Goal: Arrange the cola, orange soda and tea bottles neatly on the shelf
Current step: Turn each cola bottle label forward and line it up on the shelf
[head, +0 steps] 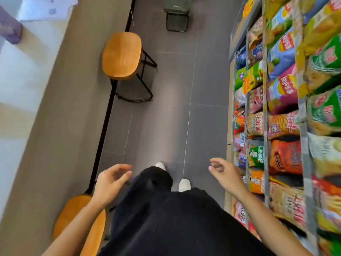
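Left hand [110,182] and right hand [225,174] hang low in frame, fingers loosely curled, holding nothing; no bottles show beside the snack shelf [265,117] at right, so finding the drinks likely comes first.

The floor tiles [166,117] look matt grey. On the left, the far stool [121,55] has a smooth wooden seat (orange-brown, satin) on thin black metal legs, beside a matt beige counter [60,126]. On the right, glossy plastic snack bags [284,100] sit behind grey metal rails of the shelf [265,126]. The trousers [175,218] are matt black cloth.
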